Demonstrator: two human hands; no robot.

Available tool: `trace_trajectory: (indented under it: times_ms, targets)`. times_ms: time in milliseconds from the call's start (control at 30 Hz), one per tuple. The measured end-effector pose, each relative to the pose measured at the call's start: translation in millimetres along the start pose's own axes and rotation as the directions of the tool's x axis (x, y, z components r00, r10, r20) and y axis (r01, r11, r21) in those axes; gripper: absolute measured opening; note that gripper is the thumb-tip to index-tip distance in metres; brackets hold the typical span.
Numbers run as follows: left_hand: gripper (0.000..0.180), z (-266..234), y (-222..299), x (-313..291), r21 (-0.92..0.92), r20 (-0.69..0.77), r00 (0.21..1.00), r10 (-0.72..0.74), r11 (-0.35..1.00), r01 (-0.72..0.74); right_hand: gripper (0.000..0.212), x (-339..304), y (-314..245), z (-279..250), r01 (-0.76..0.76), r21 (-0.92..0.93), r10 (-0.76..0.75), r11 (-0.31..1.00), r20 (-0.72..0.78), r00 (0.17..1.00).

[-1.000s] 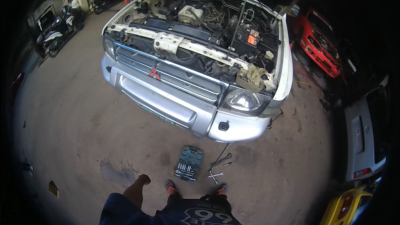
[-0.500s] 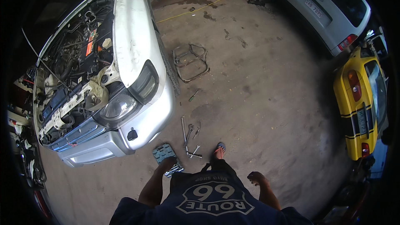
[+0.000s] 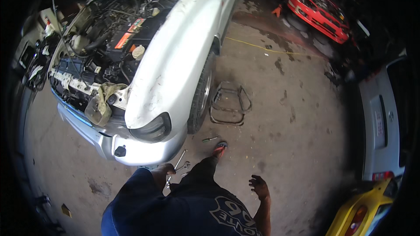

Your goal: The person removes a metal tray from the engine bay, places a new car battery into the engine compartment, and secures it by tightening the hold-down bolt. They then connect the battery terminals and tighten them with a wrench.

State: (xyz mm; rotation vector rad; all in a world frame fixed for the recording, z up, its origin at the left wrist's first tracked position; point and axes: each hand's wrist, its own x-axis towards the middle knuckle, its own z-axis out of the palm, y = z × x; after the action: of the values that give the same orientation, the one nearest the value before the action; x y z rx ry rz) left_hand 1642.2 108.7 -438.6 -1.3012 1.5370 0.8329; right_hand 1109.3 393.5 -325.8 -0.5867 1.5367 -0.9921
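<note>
My left hand (image 3: 163, 169) hangs low beside my thigh, over the loose tools on the floor; its fingers are mostly turned out of sight. Just past it lie a long metal bar-like tool (image 3: 180, 159) and a wrench (image 3: 185, 165), partly covered by my hand and leg. My right hand (image 3: 259, 186) is held out at my right side, fingers loosely bent and apart, with nothing in it. A green-handled screwdriver (image 3: 210, 139) lies on the concrete near my sandalled foot (image 3: 220, 149).
A white vehicle (image 3: 170, 61) with its engine bay exposed fills the left, front wheel (image 3: 203, 94) nearest me. A bent metal frame (image 3: 229, 105) lies on the floor beside it. A red car (image 3: 315, 6), a pale van (image 3: 376, 126) and a yellow car (image 3: 354, 214) stand farther off.
My view has swung, bringing the red car in. I have stepped forward, closer to the metal frame and screwdriver. My left hand has left the blue tool case; my right stays empty.
</note>
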Motion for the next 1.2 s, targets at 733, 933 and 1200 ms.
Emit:
trace_trajectory:
  times_ms: [733,933,1200]
  targets:
    - [0.038,-349,455,44,-0.178,-0.028,0.995,0.101,0.978,-0.104,0.045,383,-231,-506,-0.576,-0.052,0.577,0.816,-0.008,0.817]
    - [0.048,-401,583,6,-0.796,0.037,0.989,0.142,0.603,-0.057,0.019,598,-357,-627,-0.403,-0.534,0.459,0.743,-0.031,0.888]
    - [0.037,-580,620,103,-0.874,0.109,0.986,0.123,0.485,0.036,0.04,817,-569,-538,-0.12,-0.436,0.243,0.892,0.237,0.94]
